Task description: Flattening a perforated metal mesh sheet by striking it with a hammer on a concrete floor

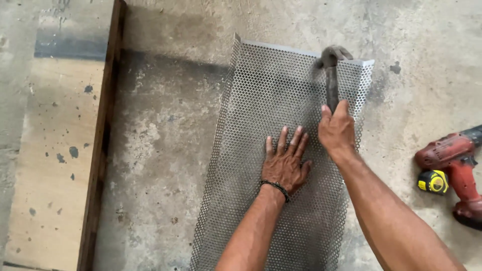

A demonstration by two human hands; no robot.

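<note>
A perforated metal sheet (261,100) with bent-up edges lies flat on the concrete floor. My left hand (286,163) presses flat on its middle, fingers spread, a dark bracelet at the wrist. My right hand (336,130) grips the handle of a hammer (331,65). The hammer's grey head is blurred at the sheet's far right edge.
A red cordless drill (454,160) and a yellow tape measure (433,181) lie on the floor at the right. A long wooden board (55,150) with a dark raised edge lies along the left. Stained bare concrete (160,150) separates it from the sheet.
</note>
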